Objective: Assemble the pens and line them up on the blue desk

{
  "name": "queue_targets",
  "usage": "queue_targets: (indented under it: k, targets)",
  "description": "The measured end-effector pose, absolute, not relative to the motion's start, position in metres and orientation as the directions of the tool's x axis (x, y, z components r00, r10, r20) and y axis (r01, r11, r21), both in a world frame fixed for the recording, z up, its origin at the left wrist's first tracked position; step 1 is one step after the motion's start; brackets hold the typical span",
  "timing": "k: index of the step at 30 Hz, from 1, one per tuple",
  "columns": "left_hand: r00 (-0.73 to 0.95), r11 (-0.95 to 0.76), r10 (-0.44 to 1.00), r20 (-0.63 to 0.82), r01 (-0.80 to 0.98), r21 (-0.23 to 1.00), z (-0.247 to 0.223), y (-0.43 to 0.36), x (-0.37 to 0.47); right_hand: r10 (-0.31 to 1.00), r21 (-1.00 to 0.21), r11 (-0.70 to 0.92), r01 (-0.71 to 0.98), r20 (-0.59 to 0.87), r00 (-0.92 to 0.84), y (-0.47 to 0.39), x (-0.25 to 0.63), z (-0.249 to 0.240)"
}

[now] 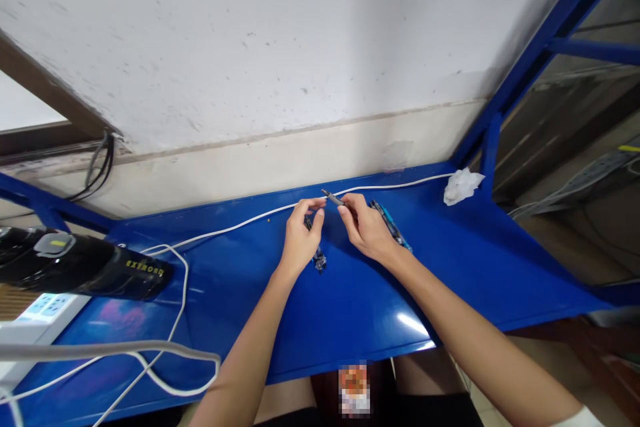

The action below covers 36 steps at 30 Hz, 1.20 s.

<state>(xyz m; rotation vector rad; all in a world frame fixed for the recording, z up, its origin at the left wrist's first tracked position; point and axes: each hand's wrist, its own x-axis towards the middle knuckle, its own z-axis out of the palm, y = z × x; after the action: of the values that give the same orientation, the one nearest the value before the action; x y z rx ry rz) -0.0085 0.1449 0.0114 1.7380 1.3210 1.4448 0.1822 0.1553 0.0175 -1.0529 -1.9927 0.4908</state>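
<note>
My right hand is closed around a slim grey pen; its dark tip points up and left. My left hand is just left of that tip, thumb and forefinger apart, with nothing visible between them. Beneath the left hand, partly covered by it, several dark pen-like pieces lie on the blue table. Behind my right hand is a bunch of pens, dark and teal, partly hidden by the hand and wrist.
A white cable runs along the table's back edge to a crumpled white tissue. A black bottle stands at the left beside a white power strip and looped cables. Blue frame bars rise at the right.
</note>
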Motion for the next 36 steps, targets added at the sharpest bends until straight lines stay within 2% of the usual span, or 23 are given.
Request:
queue_targets:
  k: [3,6,11,18,26,30,36]
  targets:
    - [-0.024,-0.321,0.946,0.324,0.088,0.943,0.018,0.142,-0.004,0.806,-0.647,0.593,0.479,0.471,-0.359,0.154,0.182,0.019]
    - [0.072,-0.218,0.97,0.231,-0.156,0.963,0.024,0.138,-0.001,0.787,-0.644,0.614,0.457,0.452,-0.42,0.153,0.181,0.02]
    - [0.139,-0.122,0.974,0.176,-0.334,0.935,0.025,0.137,0.0,0.786,-0.703,0.59,0.397,0.388,-0.481,0.156,0.18,0.021]
    - [0.015,-0.11,0.992,0.122,-0.324,0.94,0.015,0.142,0.001,0.776,-0.736,0.579,0.352,0.363,-0.516,0.157,0.177,0.021]
    - [-0.148,-0.172,0.979,0.139,-0.238,0.956,0.017,0.143,-0.001,0.767,-0.599,0.628,0.497,0.369,-0.524,0.159,0.177,0.011]
    - [-0.114,-0.182,0.981,0.157,-0.255,0.95,0.018,0.143,-0.001,0.756,-0.551,0.65,0.523,0.394,-0.523,0.16,0.179,0.011]
    - [-0.003,-0.135,0.99,0.138,-0.247,0.96,0.02,0.14,-0.002,0.749,-0.558,0.655,0.509,0.395,-0.531,0.159,0.181,0.015]
